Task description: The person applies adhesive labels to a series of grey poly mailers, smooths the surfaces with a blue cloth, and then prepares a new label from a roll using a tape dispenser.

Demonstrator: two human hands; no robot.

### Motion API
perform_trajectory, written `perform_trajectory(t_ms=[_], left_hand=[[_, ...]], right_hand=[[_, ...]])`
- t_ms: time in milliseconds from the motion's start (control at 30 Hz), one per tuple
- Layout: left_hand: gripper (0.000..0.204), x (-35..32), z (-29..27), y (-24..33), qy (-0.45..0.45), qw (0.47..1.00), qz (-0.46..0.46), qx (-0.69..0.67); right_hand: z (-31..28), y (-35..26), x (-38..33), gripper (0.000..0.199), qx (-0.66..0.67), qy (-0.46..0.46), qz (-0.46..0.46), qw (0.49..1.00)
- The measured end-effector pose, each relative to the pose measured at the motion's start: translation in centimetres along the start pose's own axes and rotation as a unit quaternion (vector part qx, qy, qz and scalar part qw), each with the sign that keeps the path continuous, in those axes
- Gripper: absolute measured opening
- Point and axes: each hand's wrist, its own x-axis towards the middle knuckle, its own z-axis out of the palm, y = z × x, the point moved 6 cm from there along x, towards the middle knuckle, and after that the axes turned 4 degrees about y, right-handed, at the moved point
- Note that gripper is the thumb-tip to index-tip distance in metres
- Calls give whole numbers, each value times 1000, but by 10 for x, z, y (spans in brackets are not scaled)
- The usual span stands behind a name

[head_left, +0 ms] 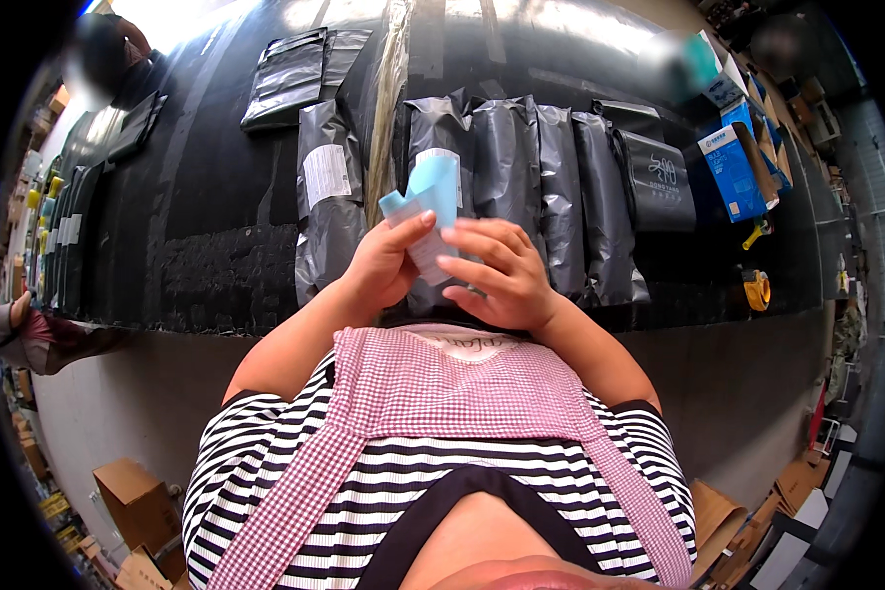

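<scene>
Above the near part of the table I hold a light-blue sheet with a white printed label (436,182), its upper end curled over. My left hand (388,261) is closed on the lower left of the sheet, thumb on top. At the sheet's right edge is my right hand (506,270), its fingers bent and apart, fingertips at or against the edge. Behind the sheet lies a black plastic mailing bag (439,123), partly hidden. Left of it, another filled black bag (326,236) bears a white label. Several more filled bags (506,157) lie side by side to the right.
The black-covered table (216,187) carries flat black bags (285,79) farther back. At the right are a blue-and-white box (733,172), a yellow-handled tool (754,236) and a yellow tape roll (756,291). Other people stand at the far left and far right. Cardboard boxes (138,501) sit behind me.
</scene>
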Motion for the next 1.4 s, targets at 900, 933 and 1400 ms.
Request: perform_trajectory(t_ms=[900,933,1400], left_hand=[[43,8,-4,8,-51,993,44,-96],[46,12,-1,3,-70,992,30,-102],[36,36,48,-29,-128,977,171,29]], right_hand=[[6,-5,19,55,-119,-21,170,978],[16,-1,13,53,-115,-37,183,976],[-18,71,-25,23,191,158,279,928]])
